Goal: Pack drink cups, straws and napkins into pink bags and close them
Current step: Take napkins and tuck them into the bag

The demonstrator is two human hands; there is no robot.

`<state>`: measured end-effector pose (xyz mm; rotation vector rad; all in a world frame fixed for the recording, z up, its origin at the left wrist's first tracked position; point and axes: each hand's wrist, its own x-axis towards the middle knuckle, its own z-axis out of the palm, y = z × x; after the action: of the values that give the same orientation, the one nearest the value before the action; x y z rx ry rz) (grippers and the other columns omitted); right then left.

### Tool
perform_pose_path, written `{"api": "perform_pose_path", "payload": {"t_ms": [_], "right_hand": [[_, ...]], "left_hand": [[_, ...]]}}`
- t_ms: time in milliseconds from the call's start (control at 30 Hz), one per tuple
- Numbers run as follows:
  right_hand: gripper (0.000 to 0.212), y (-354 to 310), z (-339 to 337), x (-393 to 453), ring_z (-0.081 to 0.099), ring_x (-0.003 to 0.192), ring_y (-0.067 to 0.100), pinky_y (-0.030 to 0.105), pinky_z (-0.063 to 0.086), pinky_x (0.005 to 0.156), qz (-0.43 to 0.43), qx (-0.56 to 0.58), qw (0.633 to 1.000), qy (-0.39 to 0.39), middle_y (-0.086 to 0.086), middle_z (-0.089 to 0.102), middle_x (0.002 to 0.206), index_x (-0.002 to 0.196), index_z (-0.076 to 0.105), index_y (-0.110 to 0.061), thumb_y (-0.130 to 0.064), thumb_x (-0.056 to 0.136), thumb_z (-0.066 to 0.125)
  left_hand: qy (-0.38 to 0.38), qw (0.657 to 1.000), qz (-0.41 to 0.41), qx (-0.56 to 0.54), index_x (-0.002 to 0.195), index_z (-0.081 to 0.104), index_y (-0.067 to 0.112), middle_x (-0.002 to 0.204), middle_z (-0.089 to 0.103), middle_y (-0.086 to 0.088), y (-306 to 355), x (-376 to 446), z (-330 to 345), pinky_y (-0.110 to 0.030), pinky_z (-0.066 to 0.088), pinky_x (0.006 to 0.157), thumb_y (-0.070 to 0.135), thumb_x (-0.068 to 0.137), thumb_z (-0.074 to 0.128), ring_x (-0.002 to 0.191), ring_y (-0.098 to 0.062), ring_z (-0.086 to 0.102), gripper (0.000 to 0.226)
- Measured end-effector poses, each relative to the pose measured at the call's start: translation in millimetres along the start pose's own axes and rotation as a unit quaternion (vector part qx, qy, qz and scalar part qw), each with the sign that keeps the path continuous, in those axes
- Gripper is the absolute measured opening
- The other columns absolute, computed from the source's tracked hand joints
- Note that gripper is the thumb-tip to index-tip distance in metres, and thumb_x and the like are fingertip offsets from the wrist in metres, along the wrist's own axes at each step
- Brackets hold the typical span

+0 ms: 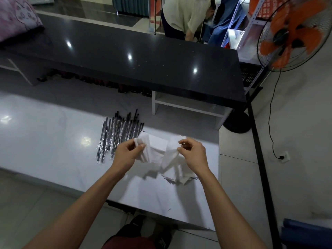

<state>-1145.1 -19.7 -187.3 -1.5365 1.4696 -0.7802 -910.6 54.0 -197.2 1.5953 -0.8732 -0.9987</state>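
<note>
Several black straws (120,135) in clear wrappers lie in a loose pile on the white table (45,141). To their right lie white paper napkins (175,174) in a small heap. My left hand (128,151) pinches a folded white napkin (154,146) by its left edge, just above the table. My right hand (193,152) pinches another napkin (170,150) at its top, and that napkin hangs down toward the heap. No cups or pink bags are in view.
A long black counter (143,60) runs across behind the table, with a white shelf unit (188,105) under it. An orange standing fan (292,33) is at the right, its cable plugged into a floor socket (283,157). A person (186,17) bends over behind the counter.
</note>
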Motion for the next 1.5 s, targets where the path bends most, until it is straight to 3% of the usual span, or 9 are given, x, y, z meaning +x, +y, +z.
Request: {"api": "perform_pose_path", "payload": {"t_ms": [133, 233, 400, 533, 667, 767, 1067, 1300, 1500], "right_hand": [[0.027, 3, 1, 6, 0.064, 0.089, 0.006, 0.019, 0.055, 0.076, 0.018, -0.045, 0.998, 0.034, -0.004, 0.068, 0.110, 0.115, 0.071, -0.018, -0.010, 0.090, 0.070], [0.033, 1, 5, 7, 0.058, 0.112, 0.015, 0.031, 0.051, 0.094, -0.031, -0.100, 0.992, 0.066, -0.004, 0.060, 0.127, 0.124, 0.065, -0.021, -0.013, 0.092, 0.067], [0.033, -17, 31, -5, 0.052, 0.123, 0.017, 0.035, 0.041, 0.109, -0.152, -0.112, 0.982, -0.019, -0.005, 0.062, 0.130, 0.125, 0.067, -0.020, -0.018, 0.093, 0.067], [0.041, -40, 56, -19, 0.046, 0.128, 0.012, 0.014, 0.027, 0.107, -0.212, -0.124, 0.964, -0.102, -0.004, 0.060, 0.137, 0.134, 0.064, -0.021, -0.025, 0.093, 0.069], [0.019, -61, 78, -27, 0.065, 0.094, 0.009, 0.030, 0.051, 0.088, -0.186, -0.076, 0.964, -0.175, -0.007, 0.074, 0.101, 0.108, 0.075, -0.021, -0.019, 0.090, 0.070], [0.005, -73, 98, -30, 0.064, 0.078, 0.008, 0.035, 0.053, 0.076, -0.195, -0.094, 0.960, -0.177, -0.007, 0.072, 0.081, 0.087, 0.074, -0.017, -0.015, 0.088, 0.069], [0.012, -120, 182, -72, 0.068, 0.082, 0.006, 0.024, 0.056, 0.073, -0.076, 0.032, 0.989, -0.122, -0.009, 0.073, 0.089, 0.097, 0.076, -0.019, -0.014, 0.093, 0.066], [0.018, -162, 271, -134, 0.068, 0.085, 0.005, 0.023, 0.056, 0.072, -0.143, 0.026, 0.969, -0.197, -0.010, 0.074, 0.090, 0.098, 0.075, -0.022, -0.011, 0.090, 0.064], [0.014, -197, 353, -175, 0.066, 0.073, 0.006, 0.024, 0.053, 0.063, -0.185, 0.027, 0.971, -0.151, -0.011, 0.071, 0.077, 0.088, 0.074, -0.020, -0.009, 0.088, 0.064]], "left_hand": [[0.040, 0.999, -0.011, -0.011, 0.093, 0.075, 0.010, 0.086, 0.072, -0.011, 2, 2, -11, -0.033, 0.052, 0.068, 0.010, 0.094, 0.068, 0.075, -0.017, 0.063, 0.007], [0.055, 0.998, -0.010, -0.020, 0.095, 0.074, 0.011, 0.088, 0.073, -0.009, 5, 1, -16, -0.024, 0.052, 0.063, 0.009, 0.094, 0.068, 0.076, -0.015, 0.065, 0.006], [0.051, 0.998, 0.008, -0.021, 0.097, 0.071, 0.012, 0.088, 0.075, -0.004, 12, -7, -18, -0.019, 0.052, 0.060, 0.005, 0.091, 0.070, 0.075, -0.009, 0.068, 0.009], [0.027, 0.999, 0.037, 0.002, 0.095, 0.070, 0.012, 0.085, 0.074, -0.005, 19, -15, -26, -0.022, 0.054, 0.064, 0.003, 0.090, 0.072, 0.074, -0.008, 0.067, 0.011], [0.012, 0.998, 0.051, 0.025, 0.097, 0.070, 0.007, 0.088, 0.072, -0.016, 20, -20, -50, -0.040, 0.059, 0.068, 0.004, 0.090, 0.072, 0.077, -0.021, 0.068, 0.008], [0.034, 0.999, 0.040, 0.012, 0.096, 0.068, 0.000, 0.092, 0.070, -0.024, 13, -24, -74, -0.048, 0.061, 0.074, 0.003, 0.091, 0.070, 0.084, -0.036, 0.070, 0.007], [0.064, 0.959, -0.114, -0.253, 0.111, 0.068, -0.005, 0.110, 0.073, -0.019, -9, -48, -165, -0.051, 0.059, 0.087, 0.006, 0.093, 0.067, 0.105, -0.033, 0.070, 0.020], [0.096, 0.939, -0.121, -0.306, 0.108, 0.069, -0.002, 0.104, 0.074, -0.017, -24, -75, -244, -0.039, 0.058, 0.079, 0.008, 0.093, 0.068, 0.100, -0.029, 0.071, 0.018], [0.172, 0.944, -0.079, -0.268, 0.107, 0.069, 0.008, 0.097, 0.077, -0.008, -44, -103, -331, -0.034, 0.057, 0.071, 0.010, 0.086, 0.077, 0.090, -0.026, 0.073, 0.023]]}}
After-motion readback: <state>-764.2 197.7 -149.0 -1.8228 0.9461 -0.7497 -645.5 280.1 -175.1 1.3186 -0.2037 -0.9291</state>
